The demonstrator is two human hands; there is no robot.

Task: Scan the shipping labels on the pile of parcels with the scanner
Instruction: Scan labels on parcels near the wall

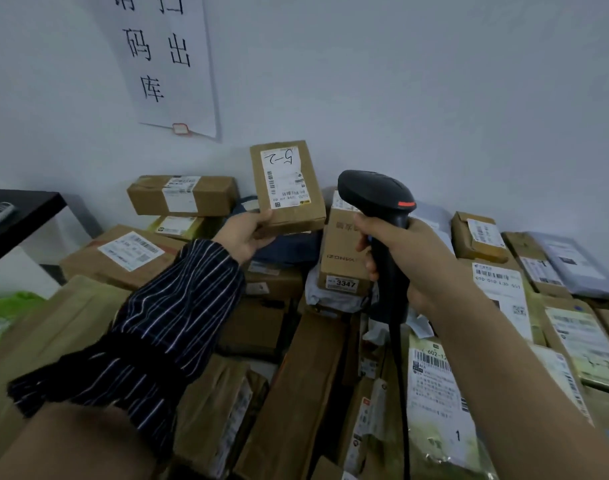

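My left hand [245,233] holds a small brown cardboard parcel [296,209] up above the pile, gripping its lower left corner. Its white shipping label [285,178], hand-marked in black, faces me. My right hand [414,261] grips the handle of a black barcode scanner [379,199], whose head sits just right of the held parcel and level with it. The scanner's cable [401,393] hangs down over the pile. Below lies the pile of parcels [261,323], brown boxes and bags with white labels.
A white wall stands close behind the pile, with a paper sign [164,64] taped to it. A black table [22,216] stands at the far left, a green bag [5,310] below it. Grey and yellowish mailer bags [573,261] lie at the right.
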